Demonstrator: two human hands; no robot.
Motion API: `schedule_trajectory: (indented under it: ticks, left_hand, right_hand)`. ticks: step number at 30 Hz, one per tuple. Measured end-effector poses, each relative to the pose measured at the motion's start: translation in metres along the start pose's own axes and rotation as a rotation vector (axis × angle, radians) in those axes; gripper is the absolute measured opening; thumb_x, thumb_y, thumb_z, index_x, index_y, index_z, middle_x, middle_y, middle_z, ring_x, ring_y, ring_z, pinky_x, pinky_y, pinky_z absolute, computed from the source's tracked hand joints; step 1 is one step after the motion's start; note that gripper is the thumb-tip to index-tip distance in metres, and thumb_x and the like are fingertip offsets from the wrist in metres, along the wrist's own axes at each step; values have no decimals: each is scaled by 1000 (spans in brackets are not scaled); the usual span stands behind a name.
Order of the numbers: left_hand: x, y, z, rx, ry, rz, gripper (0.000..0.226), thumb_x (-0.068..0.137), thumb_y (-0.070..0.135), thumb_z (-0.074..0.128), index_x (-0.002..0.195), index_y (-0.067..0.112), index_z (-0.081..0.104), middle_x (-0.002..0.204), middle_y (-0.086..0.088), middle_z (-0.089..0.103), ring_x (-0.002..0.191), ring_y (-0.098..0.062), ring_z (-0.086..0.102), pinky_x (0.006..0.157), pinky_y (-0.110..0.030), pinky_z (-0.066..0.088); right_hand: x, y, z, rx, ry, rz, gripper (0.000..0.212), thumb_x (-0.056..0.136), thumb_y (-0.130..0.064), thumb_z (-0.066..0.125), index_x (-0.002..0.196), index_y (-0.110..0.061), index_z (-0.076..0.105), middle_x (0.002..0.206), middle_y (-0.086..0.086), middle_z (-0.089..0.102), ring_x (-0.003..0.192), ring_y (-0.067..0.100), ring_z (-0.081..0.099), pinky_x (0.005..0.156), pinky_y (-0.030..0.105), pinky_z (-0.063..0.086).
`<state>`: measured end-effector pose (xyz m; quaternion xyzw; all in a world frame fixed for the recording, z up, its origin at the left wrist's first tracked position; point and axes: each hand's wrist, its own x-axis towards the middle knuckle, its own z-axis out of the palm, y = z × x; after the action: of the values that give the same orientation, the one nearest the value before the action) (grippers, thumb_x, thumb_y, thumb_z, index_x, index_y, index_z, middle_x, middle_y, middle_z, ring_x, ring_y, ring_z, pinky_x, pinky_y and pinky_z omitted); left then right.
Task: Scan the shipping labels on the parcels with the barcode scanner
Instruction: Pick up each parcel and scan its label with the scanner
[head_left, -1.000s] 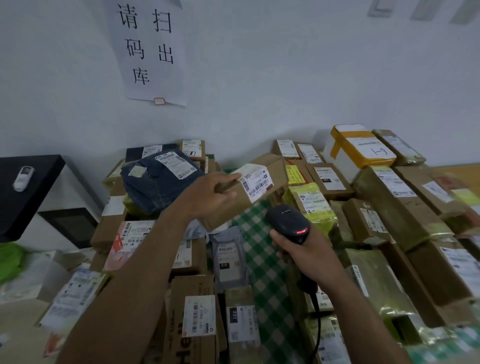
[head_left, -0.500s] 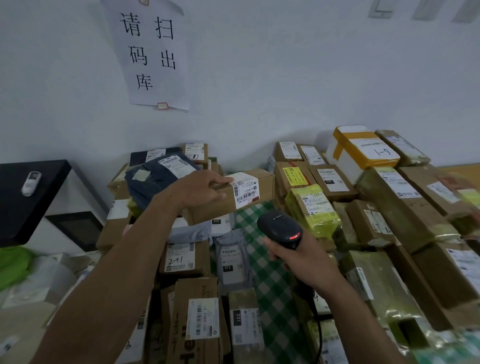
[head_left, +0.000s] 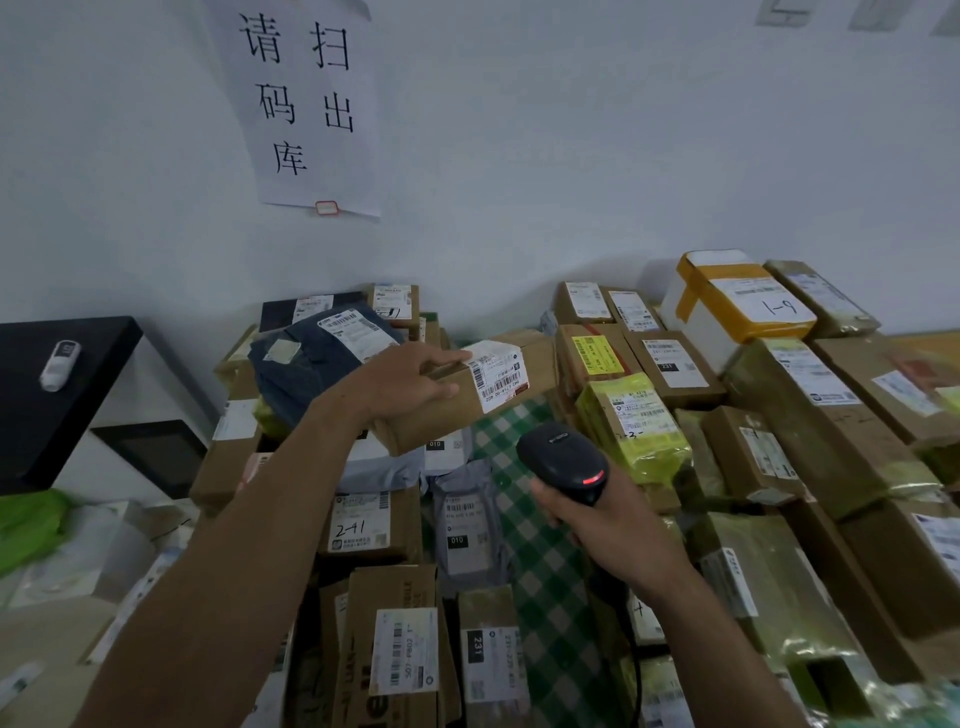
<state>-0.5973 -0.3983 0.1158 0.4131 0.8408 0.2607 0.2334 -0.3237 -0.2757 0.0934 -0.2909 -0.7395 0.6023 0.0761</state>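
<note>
My left hand (head_left: 408, 382) grips a long brown cardboard parcel (head_left: 441, 415) from above, holding it over the left pile. Its white shipping label (head_left: 496, 376) wraps over the box's top right edge, barcode facing me. My right hand (head_left: 605, 525) grips the handle of a black barcode scanner (head_left: 563, 460). The scanner's head sits just below and right of the label, with a red light lit on its back. Its cable hangs down below my wrist.
Labelled parcels are piled left and right on a green checked cloth (head_left: 524, 525). A dark blue bag (head_left: 317, 358) lies behind my left hand, a white box with orange tape (head_left: 737, 306) at back right. A black shelf (head_left: 57, 384) stands at left.
My left hand has lowered the brown parcel and moved it left and away toward the left pile, flattening its tilt. The scanner has stayed near the same spot below the label.
</note>
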Motion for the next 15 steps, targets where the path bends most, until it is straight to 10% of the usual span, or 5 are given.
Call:
schedule_trajectory:
  ticks: [9,15]
  left_hand:
    - [87,9,77,-637,239,-320,68,97,26,69,158,33,37,156,1,45,136,-27,49,112,-48,42]
    - [173,-21,132,-845,226,-499,66,94,20,71,154,24,44,146,-2,57,126,-25,59,104,-47,53]
  right_hand:
    - [71,-2,-19,136,126,126,30,93,-14,75,119,-25,67,94,-3,73,90,17,69,79,32,54]
    - [133,1,-30,163,126,180,33,94,-16,76,124,-18,63,98,7,74,72,4,67,62,18,54]
